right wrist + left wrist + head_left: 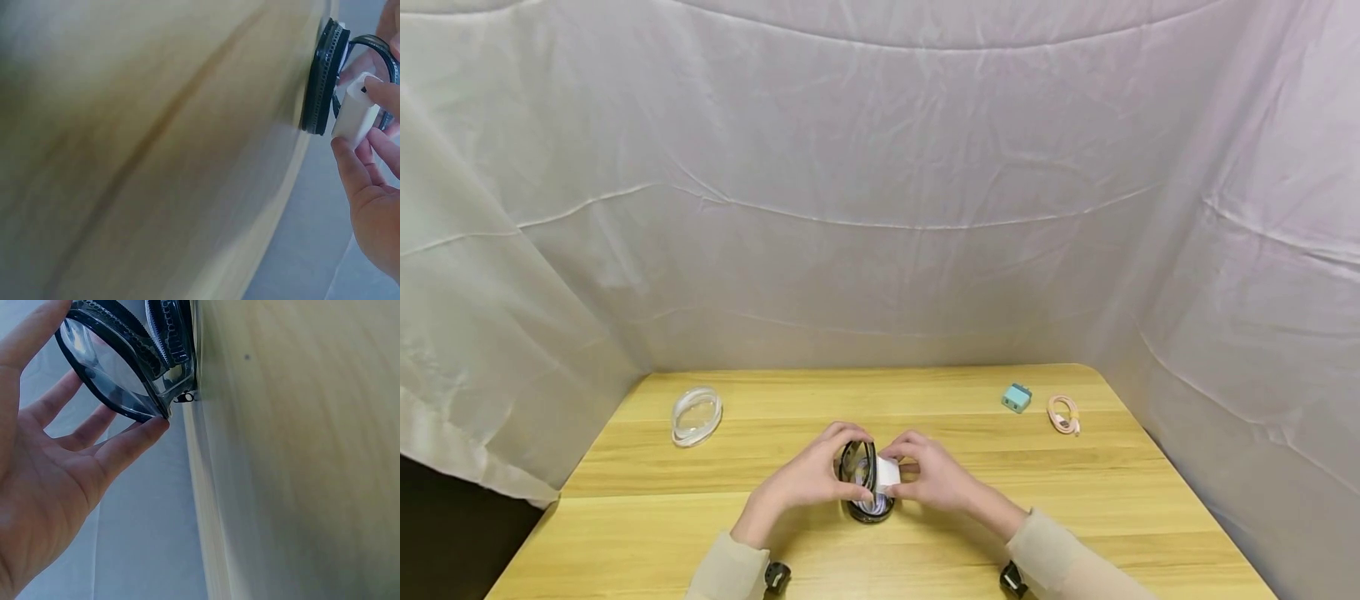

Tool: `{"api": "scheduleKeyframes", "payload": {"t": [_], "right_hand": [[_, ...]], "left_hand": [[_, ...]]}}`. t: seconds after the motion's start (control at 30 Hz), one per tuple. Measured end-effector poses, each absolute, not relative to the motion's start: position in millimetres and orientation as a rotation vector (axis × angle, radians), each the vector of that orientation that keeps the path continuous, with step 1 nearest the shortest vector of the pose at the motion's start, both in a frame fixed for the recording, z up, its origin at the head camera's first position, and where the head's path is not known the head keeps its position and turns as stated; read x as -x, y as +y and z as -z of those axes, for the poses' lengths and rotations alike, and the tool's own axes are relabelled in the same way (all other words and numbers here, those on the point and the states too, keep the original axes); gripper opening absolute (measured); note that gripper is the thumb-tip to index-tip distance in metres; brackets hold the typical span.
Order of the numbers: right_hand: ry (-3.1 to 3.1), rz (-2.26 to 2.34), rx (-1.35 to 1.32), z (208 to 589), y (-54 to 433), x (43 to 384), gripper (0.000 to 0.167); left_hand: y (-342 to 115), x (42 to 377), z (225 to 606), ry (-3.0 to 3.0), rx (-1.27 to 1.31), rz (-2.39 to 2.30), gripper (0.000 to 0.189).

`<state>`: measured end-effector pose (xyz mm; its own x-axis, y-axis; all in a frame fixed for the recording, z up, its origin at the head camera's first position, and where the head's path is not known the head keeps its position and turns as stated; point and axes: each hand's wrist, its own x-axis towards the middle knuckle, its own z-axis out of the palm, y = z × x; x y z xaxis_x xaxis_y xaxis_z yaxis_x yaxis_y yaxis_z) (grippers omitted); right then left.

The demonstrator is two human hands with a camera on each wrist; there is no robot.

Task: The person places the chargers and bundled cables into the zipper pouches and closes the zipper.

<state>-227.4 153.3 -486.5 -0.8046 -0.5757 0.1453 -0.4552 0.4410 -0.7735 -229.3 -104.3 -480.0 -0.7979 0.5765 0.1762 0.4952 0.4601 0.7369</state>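
Note:
A small round zip case point(871, 517) with clear walls and black trim stands on the table between both hands, its lid raised. My left hand point(808, 477) holds the lid by its rim, thumb on the near side and fingers on the far side; in the left wrist view the clear lid panel point(112, 369) shows between the fingertips. My right hand point(934, 475) pinches a white charger plug point(887, 472) beside the raised lid, over the case's right edge. The right wrist view shows the charger tilted near the case's base point(324, 78). A pale coiled cable point(877, 505) lies inside the case.
A clear coiled tube or cable point(679, 433) lies at the back left of the wooden table point(760, 400). At the back right are a teal charger plug point(1017, 398) and a pink coiled cable point(1058, 423). Grey curtains point(880, 275) surround the table's back and sides.

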Motion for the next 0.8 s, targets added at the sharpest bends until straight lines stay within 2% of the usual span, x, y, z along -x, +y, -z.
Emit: {"api": "scheduleKeyframes", "payload": {"t": [0.3, 0.8], "right_hand": [[2.582, 1.227, 1.011, 491.2, 147.1, 230.6, 0.049], [2.625, 1.139, 1.015, 495.6, 137.6, 239.1, 0.044]], "left_hand": [[-105.2, 229.9, 480.6, 2.612, -0.969, -1.242, 0.079], [-105.2, 229.7, 480.5, 2.610, -0.982, -1.248, 0.080]]}}
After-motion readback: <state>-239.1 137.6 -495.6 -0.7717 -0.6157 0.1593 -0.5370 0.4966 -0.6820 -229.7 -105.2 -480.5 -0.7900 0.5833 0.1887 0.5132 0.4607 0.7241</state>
